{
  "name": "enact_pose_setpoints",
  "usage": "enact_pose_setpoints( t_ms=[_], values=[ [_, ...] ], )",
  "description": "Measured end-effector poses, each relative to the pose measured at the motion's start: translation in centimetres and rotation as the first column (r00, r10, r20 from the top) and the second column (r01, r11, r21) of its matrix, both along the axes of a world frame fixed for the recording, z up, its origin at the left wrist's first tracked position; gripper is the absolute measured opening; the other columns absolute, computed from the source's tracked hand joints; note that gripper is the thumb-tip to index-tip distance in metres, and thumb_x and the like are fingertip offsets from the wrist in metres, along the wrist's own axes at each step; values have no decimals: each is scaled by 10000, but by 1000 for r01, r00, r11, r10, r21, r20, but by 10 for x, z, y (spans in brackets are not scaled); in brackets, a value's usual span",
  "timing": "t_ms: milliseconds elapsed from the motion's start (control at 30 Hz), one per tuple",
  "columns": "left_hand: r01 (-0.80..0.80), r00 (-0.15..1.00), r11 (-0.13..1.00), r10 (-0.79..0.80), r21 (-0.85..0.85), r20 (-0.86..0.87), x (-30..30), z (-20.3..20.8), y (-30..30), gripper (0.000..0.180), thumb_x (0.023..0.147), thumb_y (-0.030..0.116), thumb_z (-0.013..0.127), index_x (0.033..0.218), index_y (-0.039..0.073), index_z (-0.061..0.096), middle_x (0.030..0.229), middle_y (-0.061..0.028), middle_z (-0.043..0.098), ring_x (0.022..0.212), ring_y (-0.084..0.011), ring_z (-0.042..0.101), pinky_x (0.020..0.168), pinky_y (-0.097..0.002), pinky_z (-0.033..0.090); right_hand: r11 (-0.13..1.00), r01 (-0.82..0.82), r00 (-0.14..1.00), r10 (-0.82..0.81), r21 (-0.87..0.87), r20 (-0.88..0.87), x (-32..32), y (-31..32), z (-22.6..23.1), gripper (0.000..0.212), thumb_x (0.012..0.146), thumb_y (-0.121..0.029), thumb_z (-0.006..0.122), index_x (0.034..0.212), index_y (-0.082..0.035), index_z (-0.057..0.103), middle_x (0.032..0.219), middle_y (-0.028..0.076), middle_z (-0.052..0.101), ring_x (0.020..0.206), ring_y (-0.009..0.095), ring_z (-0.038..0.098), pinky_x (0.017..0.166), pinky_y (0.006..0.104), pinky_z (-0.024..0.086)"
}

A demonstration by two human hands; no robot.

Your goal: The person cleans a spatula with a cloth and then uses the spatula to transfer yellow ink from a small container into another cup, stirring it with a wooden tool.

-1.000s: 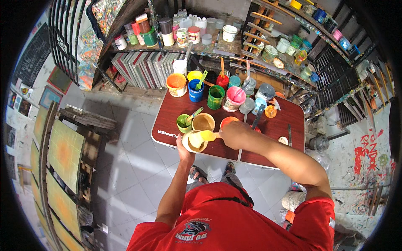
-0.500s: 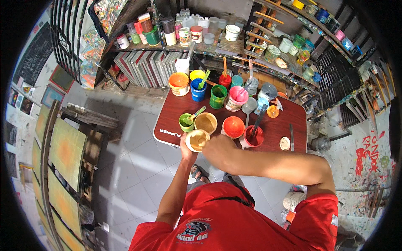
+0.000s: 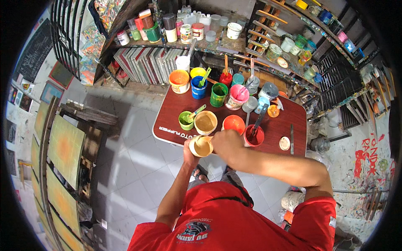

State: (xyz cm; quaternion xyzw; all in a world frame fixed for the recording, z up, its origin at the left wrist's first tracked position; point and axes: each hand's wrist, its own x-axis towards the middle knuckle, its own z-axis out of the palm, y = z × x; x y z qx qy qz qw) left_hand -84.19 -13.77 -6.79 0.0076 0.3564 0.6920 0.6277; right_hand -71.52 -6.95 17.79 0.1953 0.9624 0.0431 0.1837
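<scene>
My left hand (image 3: 191,155) is wrapped round a small pale tub (image 3: 202,147) of beige paint, just off the table's near edge. The tub tilts, with its mouth turned up to view. At its right rim is my right hand (image 3: 226,144), fingers curled closed; what they hold, if anything, is hidden by the hand itself. Just beyond the tub stand a larger tub of tan paint (image 3: 205,122) and a green pot (image 3: 186,120) with a light green spatula (image 3: 197,111) resting in it. An orange-red paint tub (image 3: 233,124) is partly hidden behind my right hand.
The dark red table (image 3: 167,113) carries several more paint pots, including a blue pot (image 3: 199,88), a green tub (image 3: 218,95) and a red pot (image 3: 253,136) with a dark spatula. A round lid (image 3: 284,143) lies at right. Shelves (image 3: 226,44) with containers stand behind; framed screens lean below.
The beige tub has moved slightly right and nearer to me, and leans more. Both hands have shifted with it, my right hand staying at its rim.
</scene>
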Motion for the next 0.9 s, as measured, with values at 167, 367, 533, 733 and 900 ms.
enact_pose_setpoints(
  t_ms=[167,367,533,733,900],
  values=[
    [-19,996,997,26,78,-90,-3,-7,7,536,977,501,344,1190,70,580,1135,-94,654,1026,-249,635,899,-430,505,990,36,999,-33,-137,25,10,-11,-5,118,807,-158,635,832,-105,737,763,75,710,743,216,711,572,330,551],
    [18,1000,990,-14,141,-27,-7,-2,11,529,996,482,305,1186,68,575,1126,-112,655,1005,-250,642,888,-425,519,998,-47,996,50,36,-75,-3,-10,8,114,796,-168,633,771,-100,722,704,58,695,678,209,702,532,348,551],
    [-20,982,998,31,58,-186,-13,23,14,485,982,442,324,1153,67,581,1105,-83,657,1027,-224,636,880,-397,519,999,36,997,-35,16,-74,2,15,13,96,771,-150,645,767,-98,725,735,76,711,675,209,709,539,364,563],
    [-29,997,997,34,76,-62,-12,24,16,521,982,439,279,1220,64,551,1162,-105,649,1065,-269,629,931,-428,507,991,-133,991,133,21,-4,7,-14,16,76,761,-144,649,718,-119,707,675,24,685,642,159,696,500,325,537],
    [7,998,999,-5,36,-65,-5,35,14,521,963,452,293,1205,81,567,1150,-98,652,1054,-269,635,899,-444,519,994,-15,996,25,108,-88,-1,6,20,73,765,-136,646,740,-111,710,686,30,684,634,152,690,475,311,517]
  ],
)
